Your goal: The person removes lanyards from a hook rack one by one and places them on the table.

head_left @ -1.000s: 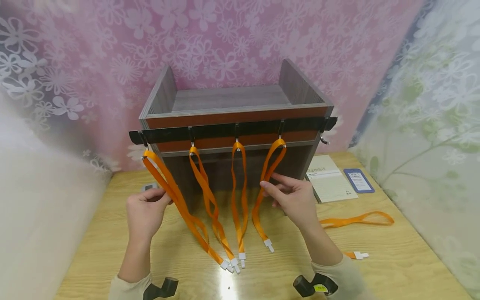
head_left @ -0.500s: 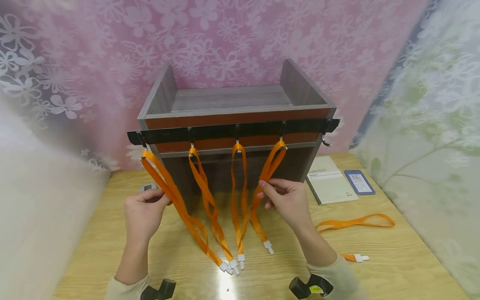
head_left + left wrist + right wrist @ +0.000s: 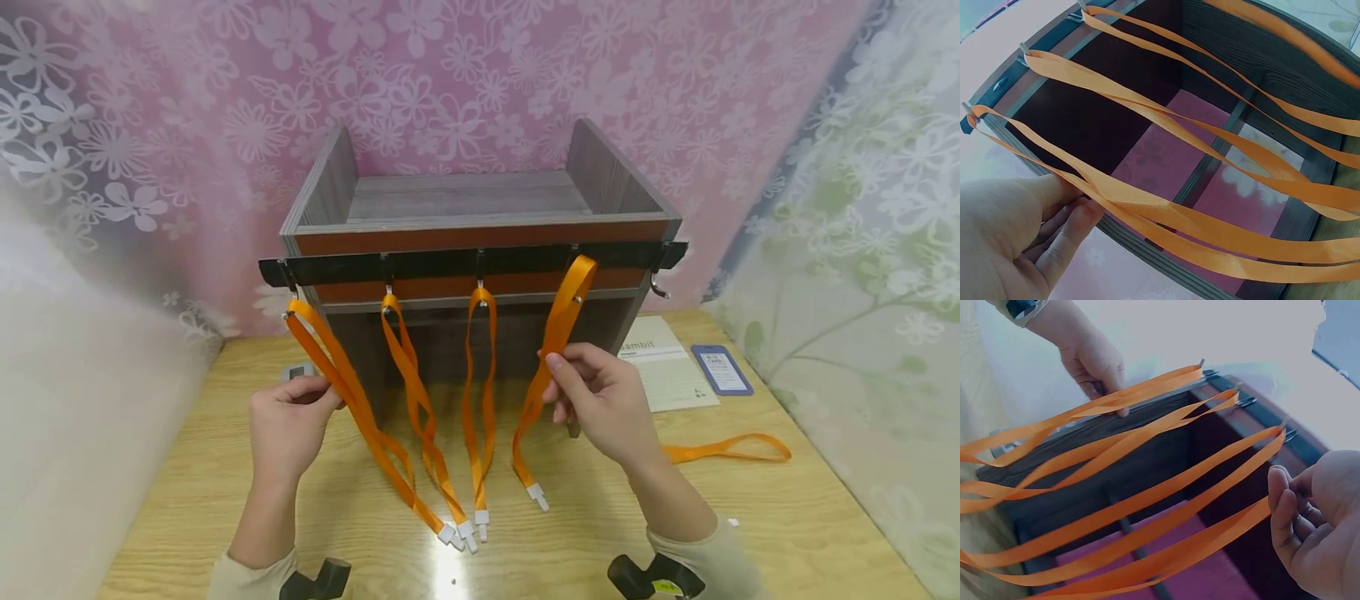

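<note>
Several orange lanyards with white clips hang from hooks on a black rail (image 3: 435, 265). My right hand (image 3: 603, 404) pinches the rightmost hanging lanyard (image 3: 558, 325) between thumb and fingers. Its loop stands raised against the rail, the hook's tip showing at the loop. At the left end, my left hand (image 3: 292, 429) pinches the edge of the leftmost lanyard (image 3: 1141, 212), whose loop sits on its hook. Between the hands hang two more, a twisted lanyard (image 3: 408, 367) and a straighter lanyard (image 3: 467, 392). At the rail's right end a hook (image 3: 659, 287) carries nothing.
The rail crosses the front of a grey wooden shelf (image 3: 468, 196) on a wooden table (image 3: 360, 575). To the right lie a notebook (image 3: 663, 375), a blue card holder (image 3: 722, 370) and another orange lanyard (image 3: 731, 450). A small grey object (image 3: 297, 372) sits behind my left hand.
My right hand first shifts slightly left, then moves right with the lanyard, whose loop has risen from hanging below the hook to against the rail. My left hand stays at the leftmost lanyard.
</note>
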Action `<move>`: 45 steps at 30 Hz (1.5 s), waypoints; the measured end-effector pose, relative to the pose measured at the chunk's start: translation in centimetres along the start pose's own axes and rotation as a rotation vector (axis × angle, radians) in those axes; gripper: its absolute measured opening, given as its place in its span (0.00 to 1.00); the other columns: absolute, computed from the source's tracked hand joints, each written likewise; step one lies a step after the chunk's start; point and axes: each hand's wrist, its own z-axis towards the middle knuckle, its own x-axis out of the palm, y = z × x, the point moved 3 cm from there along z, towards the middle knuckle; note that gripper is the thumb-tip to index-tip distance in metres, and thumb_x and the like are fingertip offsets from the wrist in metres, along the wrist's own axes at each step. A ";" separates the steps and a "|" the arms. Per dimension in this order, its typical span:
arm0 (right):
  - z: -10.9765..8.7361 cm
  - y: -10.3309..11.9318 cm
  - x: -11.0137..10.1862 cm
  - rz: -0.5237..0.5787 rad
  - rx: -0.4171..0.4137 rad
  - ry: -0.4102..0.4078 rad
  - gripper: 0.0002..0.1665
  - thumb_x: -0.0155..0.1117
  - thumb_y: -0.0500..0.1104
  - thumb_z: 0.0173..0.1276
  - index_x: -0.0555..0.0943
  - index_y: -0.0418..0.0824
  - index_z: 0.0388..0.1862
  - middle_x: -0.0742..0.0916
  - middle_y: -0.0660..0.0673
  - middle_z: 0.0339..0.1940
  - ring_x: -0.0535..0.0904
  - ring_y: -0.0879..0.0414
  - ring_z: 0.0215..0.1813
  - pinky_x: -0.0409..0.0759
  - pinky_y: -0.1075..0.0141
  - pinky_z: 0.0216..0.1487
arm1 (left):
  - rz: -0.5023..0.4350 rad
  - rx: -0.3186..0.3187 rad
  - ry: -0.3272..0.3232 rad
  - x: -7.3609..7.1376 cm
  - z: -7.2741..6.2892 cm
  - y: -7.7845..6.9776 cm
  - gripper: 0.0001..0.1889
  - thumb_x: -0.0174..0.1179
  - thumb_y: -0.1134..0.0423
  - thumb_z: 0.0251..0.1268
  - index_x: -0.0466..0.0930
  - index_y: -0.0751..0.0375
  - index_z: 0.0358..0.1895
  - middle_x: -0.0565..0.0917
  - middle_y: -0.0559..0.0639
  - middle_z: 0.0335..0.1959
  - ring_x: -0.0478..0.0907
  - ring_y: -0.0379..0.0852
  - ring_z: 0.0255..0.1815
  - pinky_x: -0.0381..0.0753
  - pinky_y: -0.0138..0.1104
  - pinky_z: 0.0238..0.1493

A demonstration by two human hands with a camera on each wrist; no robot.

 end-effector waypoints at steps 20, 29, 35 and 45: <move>0.4 7.6 -5.6 0.285 -0.459 0.000 0.09 0.47 0.19 0.70 0.76 0.18 0.35 0.83 0.44 0.23 0.77 0.57 0.18 0.71 0.68 0.17 | -0.004 0.019 -0.005 0.0 0.0 -0.1 0.09 0.71 0.68 0.58 0.89 0.73 0.36 0.85 0.32 0.17 0.83 0.30 0.21 0.83 0.26 0.27; -0.6 9.5 -7.1 0.544 -0.596 -0.065 0.10 0.43 0.16 0.65 0.74 0.11 0.32 0.86 0.34 0.27 0.79 0.51 0.24 0.75 0.69 0.22 | -0.009 0.002 -0.002 0.0 0.0 -0.1 0.08 0.70 0.68 0.58 0.89 0.74 0.36 0.84 0.31 0.16 0.84 0.33 0.22 0.83 0.26 0.27; -1.2 8.9 -7.8 0.599 -0.611 -0.028 0.11 0.41 0.16 0.65 0.73 0.09 0.32 0.85 0.30 0.30 0.79 0.48 0.27 0.72 0.67 0.21 | -0.009 0.000 0.006 -0.1 0.3 -0.1 0.10 0.71 0.67 0.58 0.89 0.74 0.36 0.84 0.30 0.16 0.85 0.36 0.23 0.83 0.26 0.27; -2.2 8.8 -8.0 0.611 -0.633 -0.010 0.12 0.40 0.16 0.64 0.73 0.12 0.28 0.87 0.32 0.28 0.82 0.49 0.27 0.73 0.70 0.22 | -0.045 -0.029 0.000 0.1 0.1 0.1 0.09 0.72 0.67 0.58 0.89 0.73 0.35 0.85 0.35 0.17 0.85 0.36 0.22 0.83 0.28 0.27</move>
